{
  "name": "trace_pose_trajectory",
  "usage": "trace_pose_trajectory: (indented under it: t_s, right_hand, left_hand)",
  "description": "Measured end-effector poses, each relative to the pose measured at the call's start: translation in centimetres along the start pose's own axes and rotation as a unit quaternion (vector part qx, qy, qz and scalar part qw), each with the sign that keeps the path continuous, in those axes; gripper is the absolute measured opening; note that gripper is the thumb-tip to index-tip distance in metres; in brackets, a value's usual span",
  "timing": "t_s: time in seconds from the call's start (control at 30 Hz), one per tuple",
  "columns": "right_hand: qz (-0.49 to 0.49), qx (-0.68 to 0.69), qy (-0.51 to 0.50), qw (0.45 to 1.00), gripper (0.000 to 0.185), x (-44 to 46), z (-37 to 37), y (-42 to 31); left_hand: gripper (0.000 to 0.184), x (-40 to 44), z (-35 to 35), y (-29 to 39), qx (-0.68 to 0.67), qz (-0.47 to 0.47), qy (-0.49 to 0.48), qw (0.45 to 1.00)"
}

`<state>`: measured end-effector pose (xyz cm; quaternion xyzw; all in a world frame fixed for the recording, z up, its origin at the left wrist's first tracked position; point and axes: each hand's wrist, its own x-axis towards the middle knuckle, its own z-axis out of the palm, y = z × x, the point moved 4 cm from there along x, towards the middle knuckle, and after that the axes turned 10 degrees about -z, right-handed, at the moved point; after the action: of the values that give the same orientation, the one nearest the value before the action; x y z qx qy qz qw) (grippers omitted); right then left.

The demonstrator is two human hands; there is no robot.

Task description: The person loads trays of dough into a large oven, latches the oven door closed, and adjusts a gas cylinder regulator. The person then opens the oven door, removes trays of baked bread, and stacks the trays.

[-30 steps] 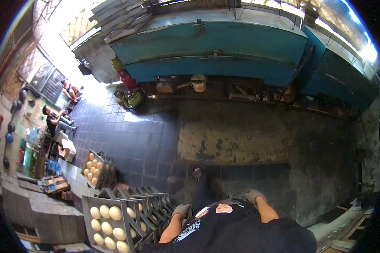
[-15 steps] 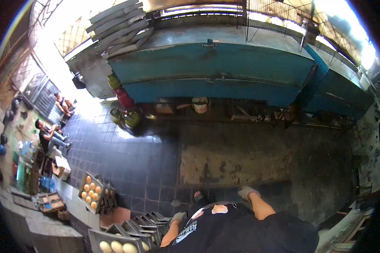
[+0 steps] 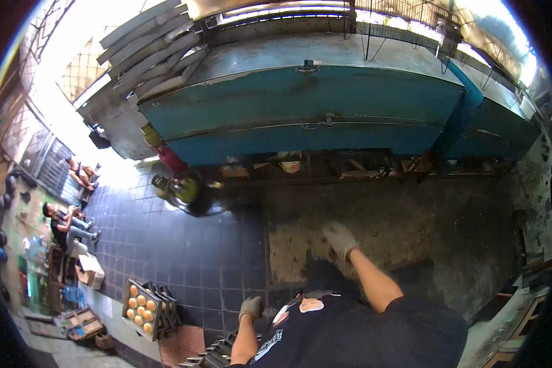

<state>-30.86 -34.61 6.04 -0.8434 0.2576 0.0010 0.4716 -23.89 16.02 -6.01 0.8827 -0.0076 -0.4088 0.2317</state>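
My left hand (image 3: 251,308), in a grey glove, hangs beside my body at the lower middle, just above a dark metal rack (image 3: 218,352) at the bottom edge. Its fingers look bunched, and the view does not show clearly whether they are closed. Reaching forward over the worn floor patch (image 3: 380,245), my right hand (image 3: 339,239) wears a pale glove. It is blurred, with the fingers stretched out and nothing visible in them. To the left stands a rack of trays (image 3: 164,314) with several round golden buns (image 3: 141,310).
A long blue metal cabinet (image 3: 300,101) spans the far side. Green gas cylinders (image 3: 186,189) and a white bucket (image 3: 290,163) stand at its foot. Two people sit at the far left, one in dark clothes (image 3: 60,227). A white box (image 3: 91,270) lies near them.
The view has moved forward, so the near rack with pale rounds has slid mostly out at the bottom. My right hand has swung forward and my left hand has come away from the rack.
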Motion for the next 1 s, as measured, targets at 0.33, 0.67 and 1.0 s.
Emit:
trace_pose_trajectory:
  t_s: [0.33,0.67,1.0]
  right_hand:
    - [-0.299,0.081,0.324,0.894,0.052,31.9,-27.5,-28.0]
    - [-0.351,-0.220,0.342,0.844,0.031,52.3,-38.8,-33.3]
    - [-0.473,-0.265,0.332,0.771,0.027,49.7,-37.7,-33.3]
  left_hand:
    - [0.037,10.5,0.8,4.3,0.185,-0.003,-0.054,0.981]
    - [0.033,22.9,-8.2,20.0,0.198,0.002,0.046,0.979]
    - [0.029,32.3,-13.8,34.4,-0.327,-0.186,0.002,0.926]
